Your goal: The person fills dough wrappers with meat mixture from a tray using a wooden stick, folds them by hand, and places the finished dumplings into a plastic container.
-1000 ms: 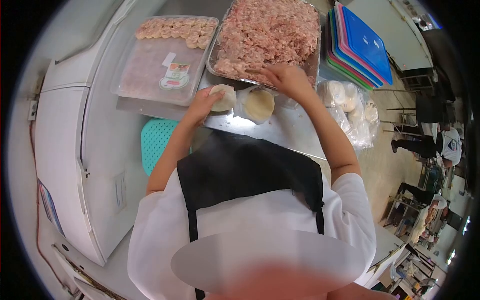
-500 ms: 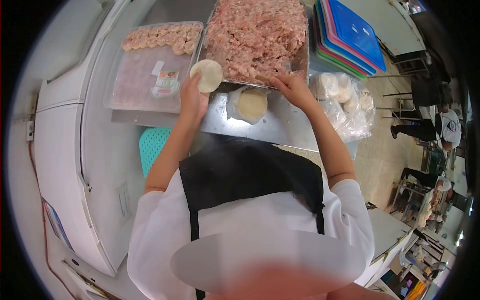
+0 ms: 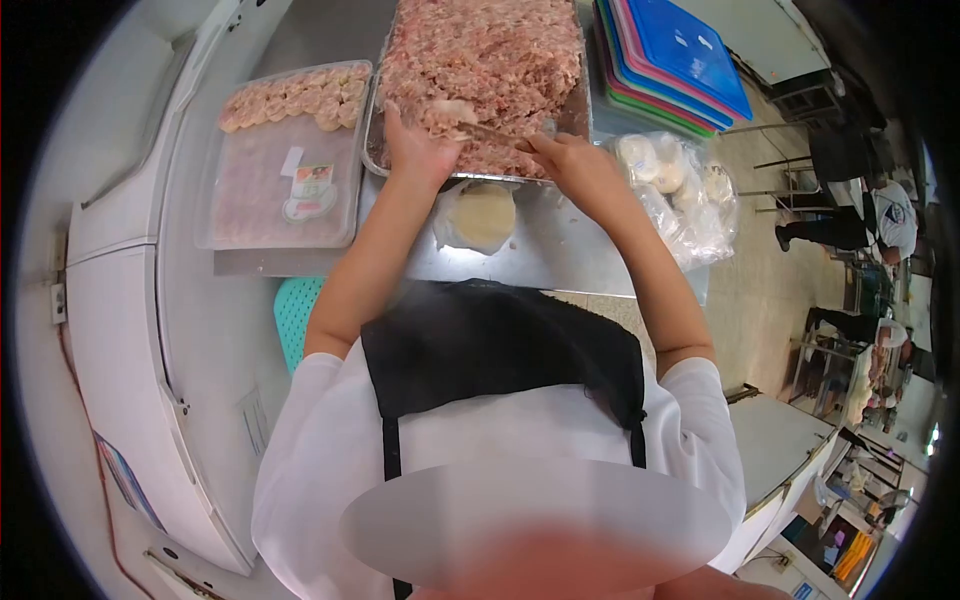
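Observation:
In the head view my left hand (image 3: 422, 152) is cupped over the near side of a metal tray (image 3: 370, 150) of raw minced meat (image 3: 480, 60). It holds a round dough wrapper, mostly hidden now by the fingers and a pale lump of meat (image 3: 452, 112). My right hand (image 3: 568, 165) grips a narrow flat spatula (image 3: 490, 133), whose tip touches the meat at the left hand. Just below the tray, a stack of round dough wrappers (image 3: 485, 215) lies on plastic on the steel table (image 3: 390, 245).
On the left stands a clear plastic tray (image 3: 260, 205) with rows of filled dumplings (image 3: 300, 97) at its far end. Coloured lids (image 3: 690, 60) are stacked at right, above bagged wrappers (image 3: 680, 180). A teal perforated stool (image 3: 295, 310) is below the table. Other people (image 3: 885, 220) are far right.
My left hand has moved right with the wrapper, from beside the tray to over the meat. The spatula has come up to it with meat. The whole view has shifted slightly.

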`<state>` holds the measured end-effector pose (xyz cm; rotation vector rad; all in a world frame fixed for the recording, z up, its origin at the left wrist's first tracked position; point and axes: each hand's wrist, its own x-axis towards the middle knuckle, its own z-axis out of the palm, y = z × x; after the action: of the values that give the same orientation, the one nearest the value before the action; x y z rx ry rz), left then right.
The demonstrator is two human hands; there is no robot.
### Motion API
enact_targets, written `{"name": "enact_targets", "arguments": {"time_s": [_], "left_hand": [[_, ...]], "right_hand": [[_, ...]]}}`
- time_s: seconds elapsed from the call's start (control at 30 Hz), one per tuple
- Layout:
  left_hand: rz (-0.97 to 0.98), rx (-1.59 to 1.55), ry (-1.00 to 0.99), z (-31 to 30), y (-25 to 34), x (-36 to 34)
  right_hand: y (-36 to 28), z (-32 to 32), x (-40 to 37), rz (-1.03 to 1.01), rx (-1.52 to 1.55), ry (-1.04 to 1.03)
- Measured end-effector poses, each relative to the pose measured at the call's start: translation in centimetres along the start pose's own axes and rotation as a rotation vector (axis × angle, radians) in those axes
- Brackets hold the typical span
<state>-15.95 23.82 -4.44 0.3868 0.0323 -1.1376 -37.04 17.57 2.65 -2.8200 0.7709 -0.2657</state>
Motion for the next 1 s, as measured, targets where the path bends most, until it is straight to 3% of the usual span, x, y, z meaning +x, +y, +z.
{"name": "enact_targets", "arguments": {"time_s": [0.07,0.17,0.27,0.37,0.43,0.53,0.63,0.77,0.83,0.9,0.97,1.0], "left_hand": [[0.044,0.058,0.016,0.1,-0.2,0.0],[0.032,0.081,0.052,0.5,0.2,-0.3],[-0.027,0.063,0.161,3.3,1.3,-1.8],[-0.008,0.087,0.216,3.7,2.2,-2.1],[-0.016,0.076,0.191,3.6,2.5,-1.4],[0.055,0.079,0.352,3.0,2.8,-0.7],[-0.159,-0.108,-0.01,2.5,4.5,-2.0],[-0.086,0.731,-0.381,4.2,4.9,-3.8],[0.418,1.232,-0.565,5.0,4.9,-3.7],[0.502,1.473,-0.722,6.3,5.4,-3.8],[0.12,1.454,-0.857,7.6,6.5,-4.7],[0.128,1.511,-0.912,7.2,6.6,-4.3]], "right_hand": [[-1.0,-2.5,-0.5,0.054,-0.14,-0.104],[-1.1,-0.1,-0.5,-0.022,-0.043,0.126],[-0.1,-0.1,0.1,-0.039,-0.122,-0.002],[-2.7,-3.8,0.0,-0.053,-0.171,0.06],[-2.5,-1.5,0.7,-0.081,-0.073,0.061],[-2.0,-2.8,1.0,-0.076,-0.012,0.023],[-1.5,-4.8,0.7,-0.001,0.271,0.125],[-1.5,-5.8,-0.5,0.031,0.518,0.104],[-1.6,-7.7,-1.3,0.043,0.476,-0.012],[-1.7,-8.3,-1.8,0.013,0.465,-0.043],[-1.8,-7.7,-2.5,-0.055,0.484,0.007],[-1.8,-7.0,-2.6,-0.051,0.519,-0.033]]}}
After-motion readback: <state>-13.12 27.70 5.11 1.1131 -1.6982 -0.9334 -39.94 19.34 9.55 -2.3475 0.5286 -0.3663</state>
